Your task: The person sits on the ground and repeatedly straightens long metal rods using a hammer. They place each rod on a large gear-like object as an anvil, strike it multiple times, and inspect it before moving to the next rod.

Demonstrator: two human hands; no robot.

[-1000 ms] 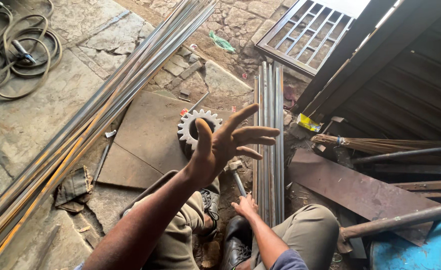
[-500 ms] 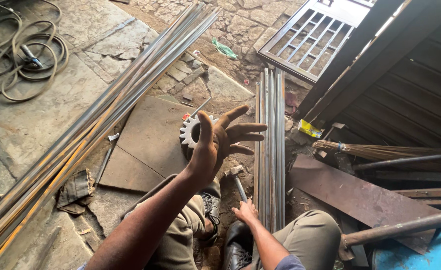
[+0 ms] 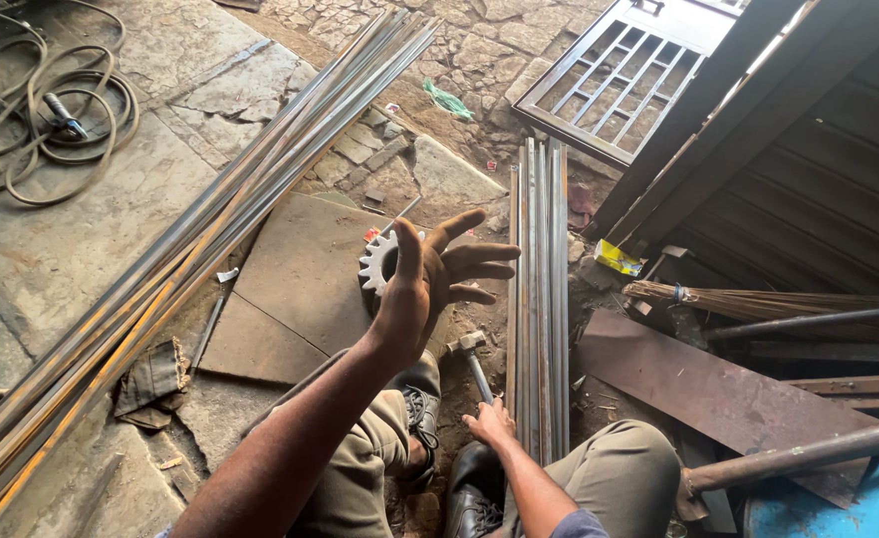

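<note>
My left hand (image 3: 437,274) is raised in the air with its fingers spread, holding nothing. It hovers in front of a toothed steel gear wheel (image 3: 376,265) that lies on a flat metal plate (image 3: 295,289). Lower down, my right hand (image 3: 489,422) grips the handle of a hammer (image 3: 473,355), whose head points away from me on the ground. Right of the hammer lies a bundle of straight steel bars (image 3: 539,299). My legs and dark shoes (image 3: 474,498) fill the bottom of the view.
A long bundle of steel rods (image 3: 190,249) runs diagonally across the left. Coiled cable (image 3: 46,115) lies at top left, a metal grille (image 3: 619,75) at top. Rusty plate (image 3: 718,394), a broom (image 3: 758,299) and a pipe (image 3: 808,453) are at right.
My left hand has stayed raised and its fingers have curled slightly. The view has shifted a little; my right hand stays on the hammer handle.
</note>
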